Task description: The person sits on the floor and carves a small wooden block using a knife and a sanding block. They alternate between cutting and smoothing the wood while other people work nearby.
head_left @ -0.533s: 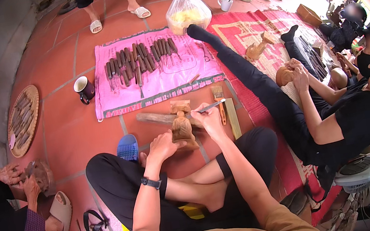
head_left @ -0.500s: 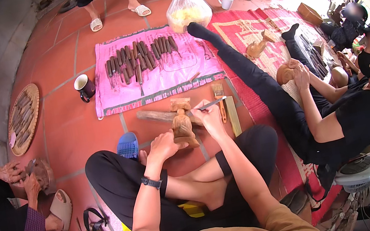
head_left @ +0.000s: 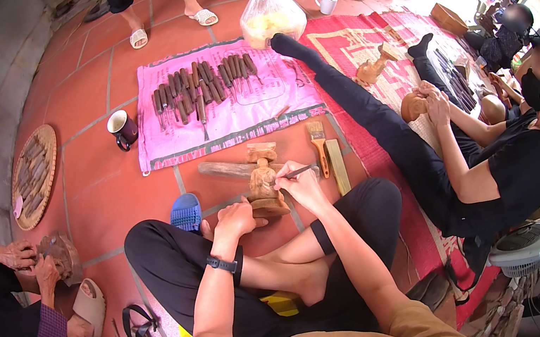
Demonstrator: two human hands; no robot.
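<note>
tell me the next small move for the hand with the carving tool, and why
Probably a short, light cut into the upper part of the wooden figure. The right hand holds the thin carving tool like a pen, tip on the figure, while the left hand braces its base on the tiled floor, so the piece looks steadied.

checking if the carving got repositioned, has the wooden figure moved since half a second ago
No. The wooden figure stands in the same spot beside the paintbrush and just below the pink cloth, left hand at its base.
</note>
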